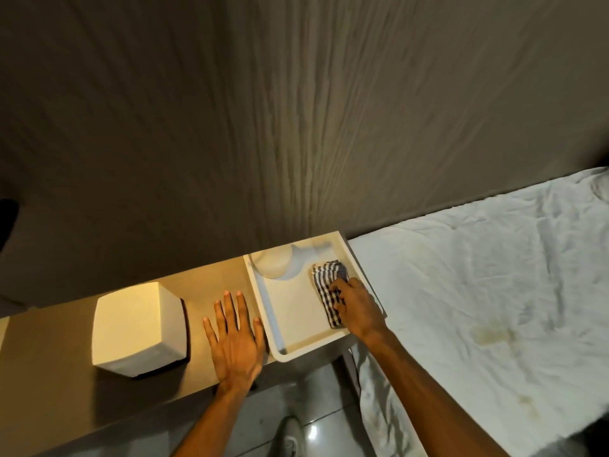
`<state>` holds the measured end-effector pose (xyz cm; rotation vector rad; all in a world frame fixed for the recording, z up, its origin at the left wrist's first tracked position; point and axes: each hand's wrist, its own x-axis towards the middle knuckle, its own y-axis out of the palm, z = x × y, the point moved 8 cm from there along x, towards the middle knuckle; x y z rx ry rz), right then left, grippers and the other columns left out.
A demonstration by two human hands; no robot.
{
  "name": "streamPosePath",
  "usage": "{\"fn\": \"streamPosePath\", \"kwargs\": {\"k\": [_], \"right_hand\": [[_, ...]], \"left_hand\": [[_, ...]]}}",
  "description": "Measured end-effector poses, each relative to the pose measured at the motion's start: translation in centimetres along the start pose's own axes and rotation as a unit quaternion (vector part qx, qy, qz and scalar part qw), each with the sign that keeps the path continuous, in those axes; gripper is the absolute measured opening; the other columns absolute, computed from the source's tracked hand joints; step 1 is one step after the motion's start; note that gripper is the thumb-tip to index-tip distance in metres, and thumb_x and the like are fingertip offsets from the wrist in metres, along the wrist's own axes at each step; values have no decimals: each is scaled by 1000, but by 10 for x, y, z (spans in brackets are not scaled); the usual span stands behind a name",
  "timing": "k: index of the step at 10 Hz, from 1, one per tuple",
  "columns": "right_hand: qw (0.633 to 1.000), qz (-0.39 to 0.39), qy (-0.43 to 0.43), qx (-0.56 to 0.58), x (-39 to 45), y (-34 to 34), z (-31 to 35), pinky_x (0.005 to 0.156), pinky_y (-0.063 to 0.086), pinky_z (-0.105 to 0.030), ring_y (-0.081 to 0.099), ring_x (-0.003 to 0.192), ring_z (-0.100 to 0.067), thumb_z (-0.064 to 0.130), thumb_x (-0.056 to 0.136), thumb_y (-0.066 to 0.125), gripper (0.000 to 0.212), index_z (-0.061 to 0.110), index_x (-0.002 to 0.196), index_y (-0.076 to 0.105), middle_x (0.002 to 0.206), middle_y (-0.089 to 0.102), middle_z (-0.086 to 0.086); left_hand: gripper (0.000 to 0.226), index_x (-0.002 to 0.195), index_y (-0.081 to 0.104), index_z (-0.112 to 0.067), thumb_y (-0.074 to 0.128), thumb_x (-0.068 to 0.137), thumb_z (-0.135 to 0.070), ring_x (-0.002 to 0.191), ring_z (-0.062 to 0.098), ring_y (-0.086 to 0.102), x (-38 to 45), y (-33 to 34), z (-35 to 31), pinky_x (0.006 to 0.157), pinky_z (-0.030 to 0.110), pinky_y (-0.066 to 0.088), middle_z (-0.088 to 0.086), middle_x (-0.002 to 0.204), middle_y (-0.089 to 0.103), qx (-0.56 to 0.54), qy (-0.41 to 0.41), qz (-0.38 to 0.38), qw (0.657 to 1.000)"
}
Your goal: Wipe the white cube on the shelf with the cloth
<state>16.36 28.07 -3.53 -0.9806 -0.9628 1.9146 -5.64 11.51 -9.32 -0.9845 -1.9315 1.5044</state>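
- The white cube-shaped box with rounded corners [140,328] sits at lower left of the frame on the tan wooden shelf [204,285] that runs along the textured grey wall [296,110].
- The left hand [235,341] lies flat on the shelf, palm down and fingers spread apart, gripping nothing; it is just right of the cube, with a strip of bare shelf between them.
- The thumb side of that hand touches the left wall of a shallow white rectangular tray [263,308] at lower centre.
- The right hand [357,308] is inside the tray, its grip closed on a folded blue-and-white checked cloth [329,285] pressed against the tray floor.
- The cloth is well apart from the cube, with the left hand between them.
- A crumpled white bed sheet [478,291] fills the right of the frame.
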Motion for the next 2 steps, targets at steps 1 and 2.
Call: {"fn": "streamPosePath", "kwargs": {"k": [1, 2], "right_hand": [[1000, 0, 12, -4, -2, -3, 4, 89, 54, -30, 59, 102, -14, 34, 105, 46, 39, 25, 142, 47, 131, 57, 3], [1000, -19, 8, 14, -28, -25, 14, 103, 55, -44, 60, 125, -24, 36, 102, 53, 46, 27, 147, 43, 139, 54, 0]], "left_hand": [[69, 160, 8, -17, 22, 100, -48, 157, 35, 12, 0, 0, 0, 126, 62, 15, 13, 170, 13, 2, 9, 5, 1000], [73, 160, 6, -17, 13, 97, -53, 158, 35, 7, -1, -12, -3, 127, 61, 11, 13, 171, 9, -20, 7, 23, 1000]]}}
